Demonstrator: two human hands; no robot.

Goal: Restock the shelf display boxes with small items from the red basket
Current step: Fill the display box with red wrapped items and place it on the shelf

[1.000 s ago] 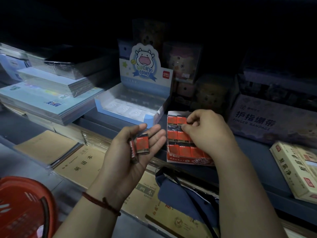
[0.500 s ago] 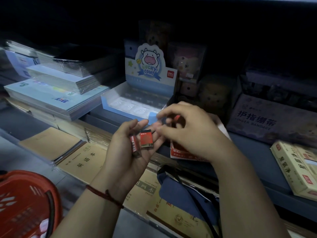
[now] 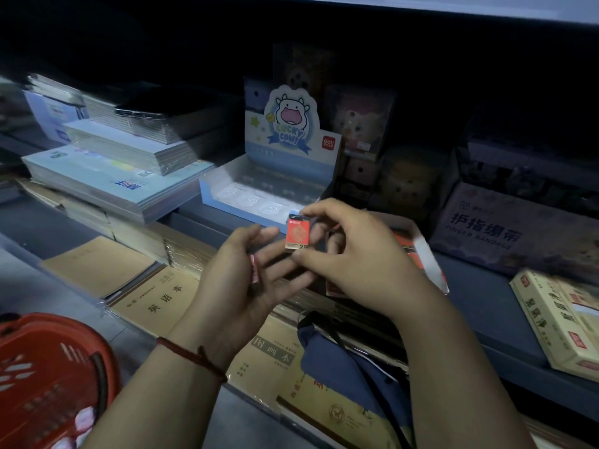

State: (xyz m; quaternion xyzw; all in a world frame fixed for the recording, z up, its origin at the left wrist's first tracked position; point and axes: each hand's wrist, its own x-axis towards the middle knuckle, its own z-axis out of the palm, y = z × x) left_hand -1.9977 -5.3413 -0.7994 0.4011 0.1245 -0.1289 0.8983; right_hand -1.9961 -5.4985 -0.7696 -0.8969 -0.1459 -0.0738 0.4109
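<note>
The right hand point(image 3: 353, 251) pinched one small red packet point(image 3: 298, 235) upright, likely to face it for the red display box point(image 3: 428, 264) half hidden behind. The left hand point(image 3: 246, 273) cupped another packet point(image 3: 254, 268) as ready stock; the red basket point(image 3: 48, 380) sat lower left.

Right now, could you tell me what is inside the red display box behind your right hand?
Only a strip of orange-red packets shows inside the red display box, beside its white flap. The right hand, pinching one small red packet, covers the rest, so how full it is stays unseen.

Right hand point(image 3: 353, 254) covers red display box point(image 3: 428, 264); cow box point(image 3: 259, 196) seemingly reachable
</note>
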